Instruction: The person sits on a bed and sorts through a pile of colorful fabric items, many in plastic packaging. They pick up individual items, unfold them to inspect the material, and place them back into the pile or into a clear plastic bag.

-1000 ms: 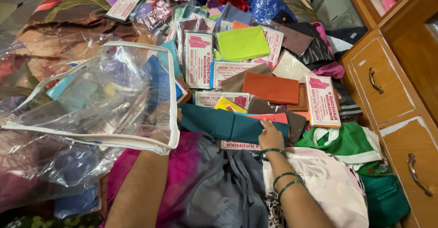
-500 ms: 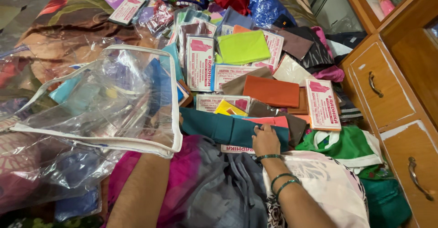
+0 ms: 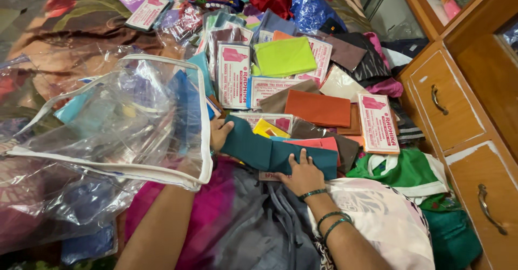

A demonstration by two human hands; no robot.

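A folded piece of dark teal cloth (image 3: 270, 152) lies at the near edge of a heap of fabric packs, just above the person's lap. It is plain, matt and unprinted, folded into a long band with a vertical crease near its middle. Its long axis runs from upper left to lower right, the left end a little higher, the right end squared off beside a coral pink cloth.

To the left of the teal cloth a large clear plastic zip bag (image 3: 135, 124) with white piping stands open, with blue and turquoise cloth dimly seen through it. The left hand (image 3: 220, 134) comes out from behind the bag's edge and grips the teal cloth's left end, thumb on top. The right hand (image 3: 303, 175), with green bangles on its wrist, lies flat with fingers spread, pressing on the cloth's right half; it is not closed around anything.

Behind the teal cloth lie flat rectangular packs with white and pink printed labels: one upright label (image 3: 233, 76) above its left end, one lying crosswise behind it under a yellow cloth (image 3: 268, 127), another upright one (image 3: 379, 123) to its right. Above the cloth sit a rust orange cloth (image 3: 318, 108) and, farther back, a lime green one (image 3: 285, 56). Right of the cloth lies green fabric with white trim (image 3: 410, 170), and beyond it stand wooden drawers (image 3: 458, 113) with metal handles.
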